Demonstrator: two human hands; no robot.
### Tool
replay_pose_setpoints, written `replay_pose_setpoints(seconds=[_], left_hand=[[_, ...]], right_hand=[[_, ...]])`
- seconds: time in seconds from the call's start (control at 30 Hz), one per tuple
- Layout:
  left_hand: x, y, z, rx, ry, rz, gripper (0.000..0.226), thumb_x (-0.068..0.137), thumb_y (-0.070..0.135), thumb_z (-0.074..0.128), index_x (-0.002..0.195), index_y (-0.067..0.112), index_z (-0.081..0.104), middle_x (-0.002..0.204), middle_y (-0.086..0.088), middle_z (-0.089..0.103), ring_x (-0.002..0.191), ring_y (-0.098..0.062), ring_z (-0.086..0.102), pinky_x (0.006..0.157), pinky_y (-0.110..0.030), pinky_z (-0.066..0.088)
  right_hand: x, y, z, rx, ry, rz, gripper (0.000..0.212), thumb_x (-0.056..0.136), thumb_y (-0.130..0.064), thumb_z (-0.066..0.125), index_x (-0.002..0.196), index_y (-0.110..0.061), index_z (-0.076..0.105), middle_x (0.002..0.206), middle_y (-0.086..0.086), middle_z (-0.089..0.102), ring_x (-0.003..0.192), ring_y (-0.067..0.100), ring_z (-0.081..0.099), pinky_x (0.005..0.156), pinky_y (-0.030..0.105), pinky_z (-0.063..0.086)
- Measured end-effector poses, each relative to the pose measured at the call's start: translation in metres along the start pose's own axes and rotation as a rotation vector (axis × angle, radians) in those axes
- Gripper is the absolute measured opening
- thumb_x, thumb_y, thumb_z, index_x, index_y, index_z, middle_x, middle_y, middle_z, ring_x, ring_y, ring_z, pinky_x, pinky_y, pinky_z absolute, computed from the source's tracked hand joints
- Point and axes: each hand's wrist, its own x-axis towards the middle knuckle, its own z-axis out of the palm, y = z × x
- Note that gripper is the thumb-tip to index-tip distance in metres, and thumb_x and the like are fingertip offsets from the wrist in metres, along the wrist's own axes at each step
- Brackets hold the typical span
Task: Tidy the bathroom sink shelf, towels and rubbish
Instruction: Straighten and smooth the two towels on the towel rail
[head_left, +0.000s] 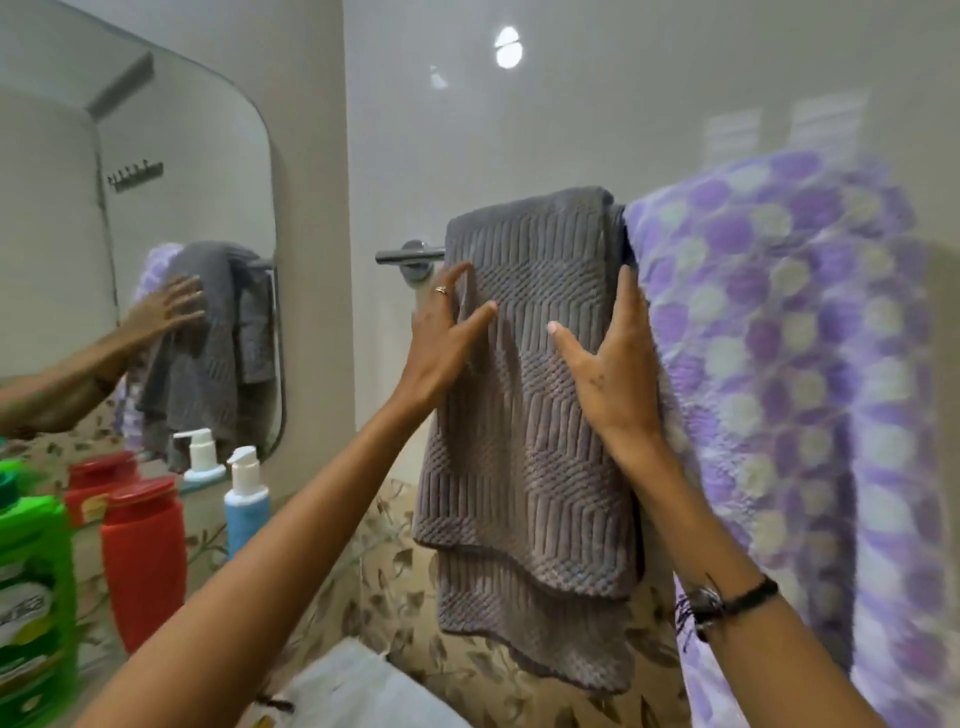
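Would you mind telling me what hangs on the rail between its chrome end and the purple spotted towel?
In the head view, only the grey ribbed towel, which both hands press flat.

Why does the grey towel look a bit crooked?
The grey towel hangs folded over the rail, but its layers do not line up: the front layer ends higher than the back one, and the bottom edges slant. Both hands, left and right, are on it. Nothing looks spilled or broken.

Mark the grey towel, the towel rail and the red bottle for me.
grey towel (530, 395): head view, middle of its front fold.
towel rail (408, 255): head view, bare chrome end left of the towel.
red bottle (143, 566): head view, its body.
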Motion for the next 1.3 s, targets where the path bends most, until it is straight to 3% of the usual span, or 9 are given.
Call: replay_pose_setpoints(seconds=[0.23, 0.3, 0.4, 0.5, 0.63, 0.8, 0.97, 1.1, 1.3], left_hand=[[0.049, 0.011, 0.014, -0.223, 0.019, -0.151, 0.082, 0.08, 0.04, 0.068, 0.145, 0.021, 0.021, 0.148, -0.005, 0.032, 0.134, -0.021, 0.034, 0.108, -0.033, 0.031], [0.051, 0.007, 0.02, -0.272, 0.037, -0.146, 0.085, 0.078, 0.035, 0.072, 0.144, 0.022, 0.021, 0.138, -0.003, 0.041, 0.129, -0.021, 0.043, 0.104, -0.031, 0.038], [0.05, -0.005, 0.022, -0.253, 0.05, -0.163, 0.093, 0.074, 0.031, 0.076, 0.144, 0.027, 0.016, 0.142, -0.006, 0.04, 0.126, -0.022, 0.046, 0.107, -0.042, 0.039], [0.043, -0.017, 0.022, -0.237, 0.08, -0.165, 0.092, 0.07, 0.028, 0.08, 0.142, 0.023, 0.023, 0.137, -0.007, 0.047, 0.12, -0.02, 0.051, 0.106, -0.042, 0.041], [0.016, -0.034, 0.021, -0.254, 0.106, -0.15, 0.087, 0.068, 0.024, 0.081, 0.139, 0.022, 0.031, 0.123, 0.002, 0.054, 0.111, -0.012, 0.057, 0.095, -0.028, 0.048], [-0.019, -0.048, 0.021, -0.359, 0.067, -0.223, 0.078, 0.069, 0.016, 0.079, 0.133, 0.022, 0.035, 0.114, 0.008, 0.058, 0.1, -0.002, 0.06, 0.073, -0.01, 0.052], [-0.026, -0.039, 0.014, -0.39, 0.062, -0.243, 0.069, 0.068, 0.011, 0.08, 0.122, 0.025, 0.039, 0.109, 0.006, 0.06, 0.09, 0.001, 0.064, 0.068, -0.01, 0.052], [-0.039, -0.04, 0.006, -0.431, 0.058, -0.252, 0.081, 0.056, 0.016, 0.082, 0.126, 0.024, 0.041, 0.116, 0.0, 0.062, 0.102, -0.012, 0.065, 0.083, -0.025, 0.053], [-0.058, -0.045, 0.006, -0.459, 0.03, -0.27, 0.086, 0.053, 0.018, 0.082, 0.128, 0.027, 0.04, 0.117, 0.002, 0.062, 0.102, -0.013, 0.065, 0.087, -0.029, 0.053]], right_hand=[[0.05, -0.004, 0.02, 0.157, 0.036, 0.141, 0.098, 0.073, -0.03, 0.078, 0.146, -0.003, 0.018, 0.15, 0.014, 0.033, 0.138, 0.023, 0.034, 0.114, 0.033, 0.027], [0.049, 0.0, 0.026, 0.186, 0.082, 0.149, 0.094, 0.072, -0.023, 0.079, 0.143, -0.002, 0.022, 0.145, 0.018, 0.038, 0.133, 0.025, 0.04, 0.108, 0.024, 0.028], [0.036, 0.008, 0.036, 0.227, 0.169, 0.139, 0.082, 0.071, -0.011, 0.078, 0.136, 0.0, 0.03, 0.134, 0.022, 0.048, 0.121, 0.029, 0.05, 0.09, 0.012, 0.03], [0.024, 0.017, 0.044, 0.271, 0.182, 0.158, 0.076, 0.07, -0.008, 0.078, 0.132, -0.001, 0.035, 0.128, 0.02, 0.055, 0.114, 0.027, 0.057, 0.084, 0.008, 0.034], [-0.001, 0.026, 0.043, 0.319, 0.125, 0.207, 0.072, 0.066, -0.009, 0.08, 0.127, -0.006, 0.043, 0.121, 0.015, 0.062, 0.109, 0.021, 0.061, 0.084, 0.015, 0.041], [-0.026, 0.034, 0.024, 0.298, -0.061, 0.247, 0.073, 0.064, -0.016, 0.084, 0.126, -0.014, 0.046, 0.121, 0.006, 0.063, 0.109, 0.016, 0.059, 0.079, 0.005, 0.034], [-0.013, 0.018, 0.004, 0.328, -0.261, 0.295, 0.089, 0.065, -0.036, 0.082, 0.137, -0.014, 0.033, 0.136, 0.004, 0.052, 0.117, 0.02, 0.055, 0.093, 0.023, 0.043], [0.017, -0.003, 0.003, 0.374, -0.183, 0.312, 0.103, 0.062, -0.057, 0.076, 0.142, -0.012, 0.029, 0.144, 0.005, 0.045, 0.13, 0.019, 0.045, 0.111, 0.04, 0.035], [0.023, -0.001, 0.012, 0.456, -0.055, 0.332, 0.09, 0.073, -0.024, 0.076, 0.145, -0.006, 0.025, 0.149, 0.009, 0.036, 0.136, 0.019, 0.036, 0.115, 0.039, 0.028]])
